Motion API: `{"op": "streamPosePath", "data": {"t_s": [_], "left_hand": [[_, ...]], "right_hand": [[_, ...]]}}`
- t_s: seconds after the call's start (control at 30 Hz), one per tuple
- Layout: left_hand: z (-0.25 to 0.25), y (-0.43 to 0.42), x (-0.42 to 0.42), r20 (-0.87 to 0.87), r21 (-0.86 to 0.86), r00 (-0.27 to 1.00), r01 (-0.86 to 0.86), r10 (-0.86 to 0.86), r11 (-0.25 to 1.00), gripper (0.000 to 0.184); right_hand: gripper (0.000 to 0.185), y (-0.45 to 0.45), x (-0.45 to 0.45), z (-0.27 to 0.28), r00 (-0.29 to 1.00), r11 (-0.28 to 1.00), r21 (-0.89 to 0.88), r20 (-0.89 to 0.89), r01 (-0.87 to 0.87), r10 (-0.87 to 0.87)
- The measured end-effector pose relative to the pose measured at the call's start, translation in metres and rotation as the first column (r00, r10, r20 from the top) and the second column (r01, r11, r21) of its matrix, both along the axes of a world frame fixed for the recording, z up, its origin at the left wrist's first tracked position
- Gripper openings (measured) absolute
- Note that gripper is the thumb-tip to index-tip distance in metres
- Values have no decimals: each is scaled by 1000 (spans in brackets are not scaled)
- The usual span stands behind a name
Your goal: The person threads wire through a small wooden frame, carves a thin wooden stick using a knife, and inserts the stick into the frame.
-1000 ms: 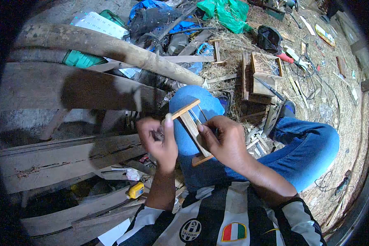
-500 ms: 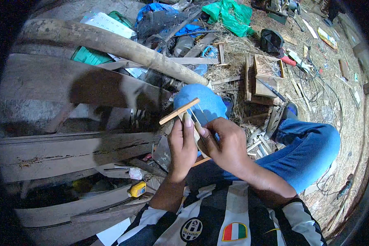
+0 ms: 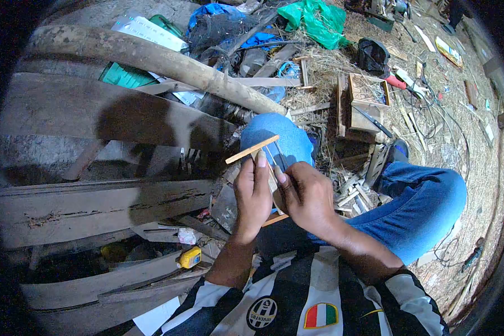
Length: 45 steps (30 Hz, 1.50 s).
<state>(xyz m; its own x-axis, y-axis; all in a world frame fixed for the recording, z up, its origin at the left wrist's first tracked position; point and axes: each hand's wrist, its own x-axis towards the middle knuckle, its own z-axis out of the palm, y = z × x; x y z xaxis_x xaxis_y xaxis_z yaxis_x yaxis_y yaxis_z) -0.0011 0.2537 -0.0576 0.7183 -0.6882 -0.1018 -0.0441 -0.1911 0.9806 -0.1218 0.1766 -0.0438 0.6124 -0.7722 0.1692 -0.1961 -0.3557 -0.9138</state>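
Observation:
A small wooden frame [image 3: 252, 149] is held above my lap, in front of a jeans-covered knee [image 3: 274, 124]. Two light wooden bars form its ends, with thin slats or rods running between them. My left hand [image 3: 253, 196] grips its left side, thumb laid along a slat just below the upper bar. From the right, my right hand [image 3: 311, 193] closes on the frame's middle with thumb and bent fingers. Whether a smaller piece sits between those fingertips is hidden. The lower bar [image 3: 275, 219] shows beneath the hands.
A wooden box [image 3: 368, 89] of thin sticks stands ahead right, a knife [image 3: 375, 121] lying against it. Wood scraps [image 3: 355, 196] litter the floor. Left are a thick pole [image 3: 151, 59], planks [image 3: 106, 204] and a yellow bottle [image 3: 189, 257]. A green plastic bag [image 3: 316, 22] lies farther off.
The frame and both hands have shifted slightly right in view, and the upper bar is turned a little. Both hands keep their hold.

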Motion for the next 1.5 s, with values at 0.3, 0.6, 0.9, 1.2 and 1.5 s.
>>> {"op": "streamPosePath", "data": {"t_s": [0.3,0.6,0.9,1.2,1.5], "left_hand": [[-2,1,2,-9,15,1000,9,-9,1000,34],[0,-1,-1,-110,-44,994,6,-10,999,33],[9,-7,5,-145,-92,987,-79,66,993,36],[24,-17,27,277,71,961,-21,0,997,41],[31,-13,37,646,283,757,-119,-98,952,44]], "right_hand": [[20,-1,0,-2,1000,1000,11,25,9,-9],[21,-2,-2,-3,999,999,32,30,12,-13],[21,-1,-17,-6,998,994,97,54,-43,38],[24,-16,-24,-3,973,897,424,230,-121,22],[28,-25,-26,-2,925,784,554,373,-282,69]]}}
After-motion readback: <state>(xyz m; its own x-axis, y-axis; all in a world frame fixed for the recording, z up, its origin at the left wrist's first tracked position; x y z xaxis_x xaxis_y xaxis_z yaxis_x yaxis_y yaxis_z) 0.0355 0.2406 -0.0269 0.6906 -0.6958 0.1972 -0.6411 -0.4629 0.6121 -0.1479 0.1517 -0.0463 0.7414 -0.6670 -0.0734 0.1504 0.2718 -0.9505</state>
